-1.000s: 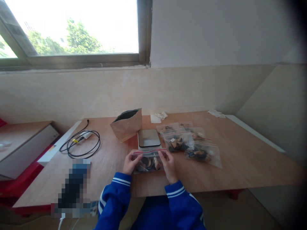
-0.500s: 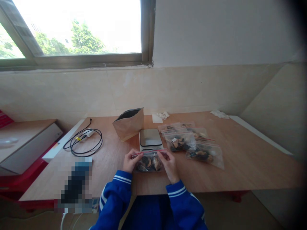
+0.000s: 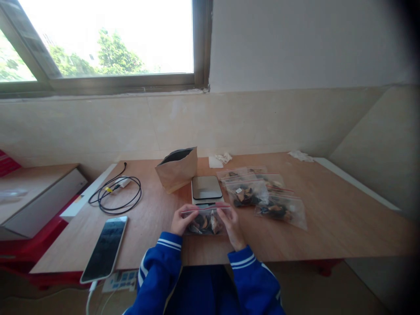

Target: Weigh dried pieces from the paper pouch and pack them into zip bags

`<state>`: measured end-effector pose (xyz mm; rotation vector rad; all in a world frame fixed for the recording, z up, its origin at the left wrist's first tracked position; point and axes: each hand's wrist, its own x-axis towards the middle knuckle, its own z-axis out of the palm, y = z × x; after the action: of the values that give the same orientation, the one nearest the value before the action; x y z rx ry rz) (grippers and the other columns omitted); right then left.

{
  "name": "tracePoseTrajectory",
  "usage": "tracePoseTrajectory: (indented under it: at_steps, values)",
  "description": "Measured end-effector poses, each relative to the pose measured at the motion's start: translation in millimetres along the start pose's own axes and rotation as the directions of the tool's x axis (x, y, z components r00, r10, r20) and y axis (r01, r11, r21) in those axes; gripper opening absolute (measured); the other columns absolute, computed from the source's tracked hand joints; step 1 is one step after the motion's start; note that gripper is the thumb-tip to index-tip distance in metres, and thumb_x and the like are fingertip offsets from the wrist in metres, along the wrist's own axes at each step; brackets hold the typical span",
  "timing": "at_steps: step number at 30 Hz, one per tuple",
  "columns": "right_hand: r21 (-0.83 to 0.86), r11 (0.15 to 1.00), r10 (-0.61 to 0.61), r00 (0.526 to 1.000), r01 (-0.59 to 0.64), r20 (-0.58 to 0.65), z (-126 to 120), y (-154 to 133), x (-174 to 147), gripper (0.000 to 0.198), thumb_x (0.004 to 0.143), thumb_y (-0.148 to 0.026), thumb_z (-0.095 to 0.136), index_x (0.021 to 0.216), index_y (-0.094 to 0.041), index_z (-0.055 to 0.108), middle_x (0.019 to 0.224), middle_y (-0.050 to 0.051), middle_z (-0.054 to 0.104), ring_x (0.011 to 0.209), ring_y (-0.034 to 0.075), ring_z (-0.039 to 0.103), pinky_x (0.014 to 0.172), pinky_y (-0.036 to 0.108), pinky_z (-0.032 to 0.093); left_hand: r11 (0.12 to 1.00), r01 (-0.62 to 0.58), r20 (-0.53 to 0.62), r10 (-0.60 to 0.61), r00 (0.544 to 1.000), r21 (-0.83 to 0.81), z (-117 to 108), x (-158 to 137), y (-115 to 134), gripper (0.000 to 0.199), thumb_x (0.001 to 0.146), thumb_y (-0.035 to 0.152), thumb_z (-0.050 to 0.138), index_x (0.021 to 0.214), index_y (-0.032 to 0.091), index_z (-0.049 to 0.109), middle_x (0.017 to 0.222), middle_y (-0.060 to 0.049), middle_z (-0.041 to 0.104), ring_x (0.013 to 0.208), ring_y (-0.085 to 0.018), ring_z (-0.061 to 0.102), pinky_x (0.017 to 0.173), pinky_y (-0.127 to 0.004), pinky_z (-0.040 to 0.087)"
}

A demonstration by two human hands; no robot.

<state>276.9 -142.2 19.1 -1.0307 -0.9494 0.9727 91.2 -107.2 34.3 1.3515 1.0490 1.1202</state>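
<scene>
Between my two hands is a clear zip bag point(image 3: 204, 224) with a red seal strip, holding dark and tan dried pieces. My left hand point(image 3: 181, 220) pinches its upper left corner, and my right hand point(image 3: 232, 224) pinches the upper right. The thumbs lie along the strip; some fingers are hidden behind the bag. Just beyond it sits a small digital scale point(image 3: 206, 188) with a bare silver plate. A brown paper pouch point(image 3: 178, 171) stands with its mouth open to the left of the scale. Several similar filled zip bags point(image 3: 247, 194) lie in a pile to the right.
A phone point(image 3: 105, 249) with a white cable lies at the table's front left. Behind it is a coiled black cable point(image 3: 114, 197). Crumpled paper point(image 3: 224, 158) rests near the wall, and another white scrap point(image 3: 301, 156) is at the far right.
Both hands stay on the zip bag's top corners, with only a slight shift of the fingers along the strip. The scale, pouch and other bags stay put.
</scene>
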Motion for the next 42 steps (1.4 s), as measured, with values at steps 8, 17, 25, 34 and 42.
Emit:
tracePoseTrajectory:
  at_steps: [8, 17, 25, 34, 42]
  values:
    - [-0.059, 0.997, 0.051, 0.998, -0.049, 0.039, 2.4, 3.1, -1.9, 0.038, 0.069, -0.047, 0.073, 0.088, -0.015, 0.069, 0.083, 0.009, 0.073, 0.080, 0.024, 0.069, 0.075, 0.038, 0.055, 0.996, -0.064, -0.024, 0.066, 0.998, 0.063, -1.8, 0.4, -2.4, 0.029, 0.067, 0.041, 0.075, 0.078, 0.014, 0.073, 0.079, -0.006, 0.067, 0.076, -0.018, 0.063, 0.072, -0.027, 0.049]
    - [-0.166, 0.986, -0.002, 1.000, 0.007, 0.029, 1.8, 5.0, -2.1, 0.031, 0.071, -0.045, 0.071, 0.083, -0.016, 0.070, 0.078, 0.005, 0.072, 0.075, 0.022, 0.068, 0.073, 0.036, 0.054, 0.987, -0.087, -0.107, 0.102, 0.989, 0.133, 1.1, -2.7, 4.5, 0.028, 0.066, 0.042, 0.075, 0.071, 0.014, 0.071, 0.071, -0.004, 0.065, 0.070, -0.017, 0.061, 0.067, -0.026, 0.049]
    - [-0.226, 0.958, -0.184, 0.983, 0.174, -0.023, -3.9, -9.3, 2.3, 0.041, 0.080, -0.045, 0.062, 0.113, -0.020, 0.062, 0.108, 0.008, 0.066, 0.098, 0.024, 0.062, 0.090, 0.041, 0.047, 0.994, -0.079, -0.087, 0.086, 0.993, 0.082, 3.3, -1.7, 3.0, 0.031, 0.069, 0.043, 0.073, 0.079, 0.013, 0.070, 0.075, -0.005, 0.067, 0.071, -0.016, 0.063, 0.068, -0.026, 0.050]
    - [-0.708, 0.402, -0.174, 0.807, 0.581, 0.564, 20.0, -61.9, 18.2, 0.017, 0.079, -0.032, 0.066, 0.095, -0.025, 0.067, 0.101, 0.005, 0.068, 0.102, 0.026, 0.055, 0.091, 0.041, 0.033, 0.988, -0.124, -0.023, 0.126, 0.992, 0.095, 1.1, -4.4, 6.4, 0.032, 0.075, 0.045, 0.066, 0.086, 0.014, 0.068, 0.081, -0.006, 0.068, 0.076, -0.019, 0.063, 0.065, -0.028, 0.051]
    - [-0.730, 0.385, -0.044, 0.802, 0.564, 0.596, 38.8, -69.1, 24.3, 0.006, 0.085, -0.023, 0.061, 0.082, -0.022, 0.065, 0.079, 0.002, 0.069, 0.083, 0.020, 0.060, 0.076, 0.032, 0.031, 0.963, -0.225, -0.022, 0.231, 0.973, 0.148, 3.0, -6.6, 12.6, 0.027, 0.077, 0.041, 0.066, 0.083, 0.015, 0.069, 0.082, -0.007, 0.069, 0.078, -0.019, 0.064, 0.074, -0.029, 0.050]
